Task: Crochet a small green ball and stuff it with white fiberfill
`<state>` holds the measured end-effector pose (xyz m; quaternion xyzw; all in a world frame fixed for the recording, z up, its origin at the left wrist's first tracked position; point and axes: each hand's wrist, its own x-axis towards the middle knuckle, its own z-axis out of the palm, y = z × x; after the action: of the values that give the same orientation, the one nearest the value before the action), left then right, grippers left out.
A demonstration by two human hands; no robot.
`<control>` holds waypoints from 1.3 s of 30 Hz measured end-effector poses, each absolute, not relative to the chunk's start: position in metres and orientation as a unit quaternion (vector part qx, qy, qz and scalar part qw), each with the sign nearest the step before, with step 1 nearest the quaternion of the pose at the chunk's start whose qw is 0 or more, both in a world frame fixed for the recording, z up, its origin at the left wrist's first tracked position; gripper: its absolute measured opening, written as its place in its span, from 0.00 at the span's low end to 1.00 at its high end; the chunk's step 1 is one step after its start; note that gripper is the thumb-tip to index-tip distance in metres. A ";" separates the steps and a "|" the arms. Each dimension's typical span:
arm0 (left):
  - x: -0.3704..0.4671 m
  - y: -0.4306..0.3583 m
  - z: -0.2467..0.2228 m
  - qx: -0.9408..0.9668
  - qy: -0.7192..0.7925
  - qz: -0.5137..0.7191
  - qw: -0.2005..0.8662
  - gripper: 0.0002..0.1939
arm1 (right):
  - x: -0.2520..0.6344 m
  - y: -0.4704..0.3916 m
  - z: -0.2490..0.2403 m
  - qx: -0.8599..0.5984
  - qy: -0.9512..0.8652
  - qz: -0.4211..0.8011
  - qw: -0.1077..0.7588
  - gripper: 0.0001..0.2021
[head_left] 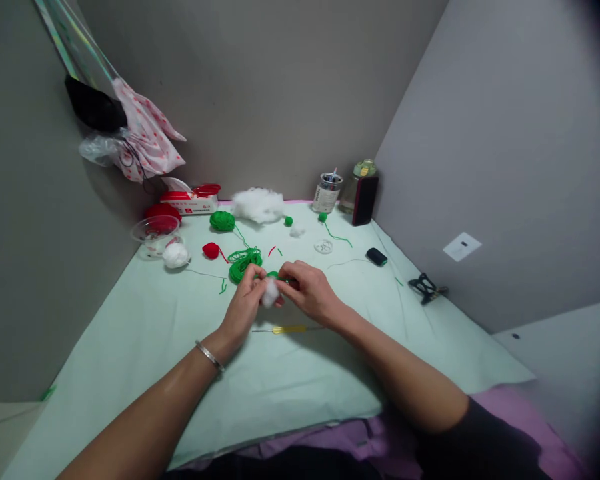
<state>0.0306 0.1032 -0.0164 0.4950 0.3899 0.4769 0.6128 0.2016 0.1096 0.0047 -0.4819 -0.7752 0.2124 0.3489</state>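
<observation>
My left hand [246, 300] and my right hand [307, 288] meet over the middle of the cloth-covered table, fingers closed around a small tuft of white stuffing [270, 293]. A small green piece [273, 274] shows between my fingertips; part of it is hidden. Just beyond my left hand lies a loose skein of green yarn [245, 264]. Below my hands, a hook with a yellow handle [289, 329] rests flat on the cloth. A larger heap of white stuffing [258, 205] is at the back.
Green yarn ball [223, 221], red yarn ball [211, 251] and white yarn ball [176, 255] lie at left, near a clear tub [155, 229]. A can [327, 193], bottle [350, 193] and phone [365, 201] stand back right. A black clip [427, 288] lies at the right edge.
</observation>
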 end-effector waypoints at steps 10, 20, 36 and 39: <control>0.026 0.110 -0.015 0.536 0.376 0.464 0.597 0.18 | 0.208 0.106 0.019 -0.483 -0.759 0.281 0.334 0.10; 0.028 0.112 -0.016 0.523 0.389 0.531 0.541 0.13 | 0.185 0.081 0.024 -0.428 -0.758 0.323 0.371 0.10; 0.021 0.111 -0.003 0.497 0.351 0.516 0.603 0.18 | 0.210 0.107 0.015 -0.465 -0.702 0.361 0.401 0.13; 0.022 0.113 -0.008 0.509 0.358 0.517 0.587 0.20 | 0.206 0.105 0.015 -0.456 -0.698 0.383 0.397 0.14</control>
<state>0.0221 0.1134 -0.0080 0.5095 0.3579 0.5174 0.5871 0.2061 0.1053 0.0148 -0.4563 -0.6980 0.3833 0.3970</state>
